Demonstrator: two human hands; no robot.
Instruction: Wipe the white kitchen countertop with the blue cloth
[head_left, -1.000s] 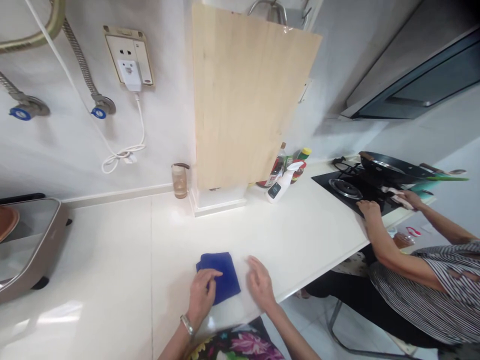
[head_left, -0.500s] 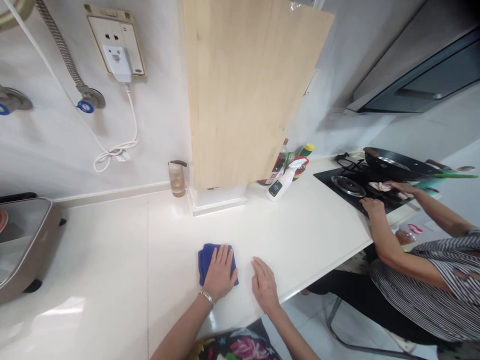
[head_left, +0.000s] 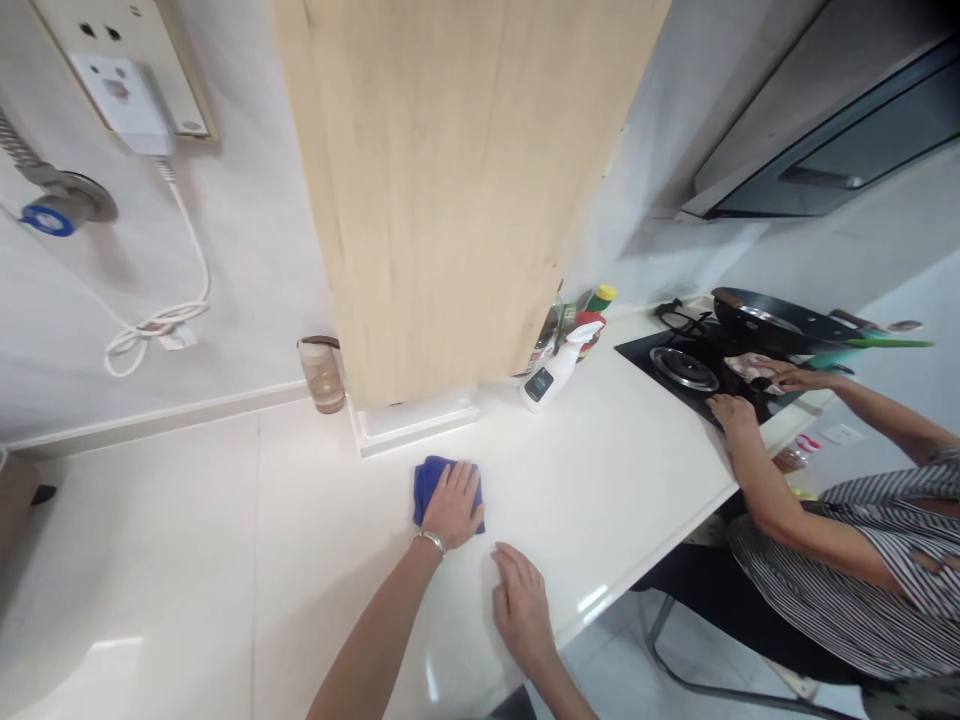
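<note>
My left hand (head_left: 454, 503) lies flat, fingers stretched out, on a folded blue cloth (head_left: 427, 487) on the white countertop (head_left: 345, 560). The cloth's left and top edges show, while the rest is under my palm. A silver bracelet (head_left: 430, 541) is round my left wrist. To the right and nearer to me, my right hand (head_left: 521, 605) rests on the counter near its front edge. Its fingers are slightly bent and hold nothing. A white spray bottle (head_left: 553, 378) stands upright beyond my hands.
A wooden panel (head_left: 465, 190) juts from the wall above the counter. Beside its base stands a cloudy bottle (head_left: 322, 375). At the right, another person (head_left: 832, 570) wipes a black cooktop (head_left: 671, 385) with a cloth (head_left: 746, 368); a wok (head_left: 780, 325) sits behind.
My left hand and the blue cloth have slid forward over the counter, away from my right hand. The view has shifted, so the pan at the left is mostly out of sight.
</note>
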